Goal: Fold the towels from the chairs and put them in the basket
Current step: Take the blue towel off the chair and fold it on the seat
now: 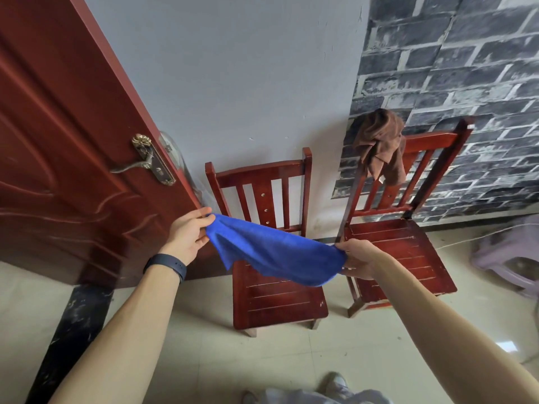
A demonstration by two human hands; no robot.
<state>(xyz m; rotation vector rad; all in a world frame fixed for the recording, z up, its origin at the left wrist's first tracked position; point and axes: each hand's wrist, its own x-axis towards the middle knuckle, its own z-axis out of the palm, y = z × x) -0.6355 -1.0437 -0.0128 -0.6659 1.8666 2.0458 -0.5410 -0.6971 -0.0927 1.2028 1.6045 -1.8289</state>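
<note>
A blue towel (274,252) hangs stretched in the air between my two hands, above the seat of the left red wooden chair (280,298). My left hand (189,234) pinches its left end and my right hand (357,259) pinches its right end. The towel sags in the middle. A brown towel (379,144) is draped crumpled over the backrest corner of the right red chair (408,252). No basket is in view.
A dark red door (58,158) with a brass handle (145,161) stands open at the left, close to my left hand. A pale plastic stool (507,252) sits at the right edge. Light floor tiles lie in front of the chairs.
</note>
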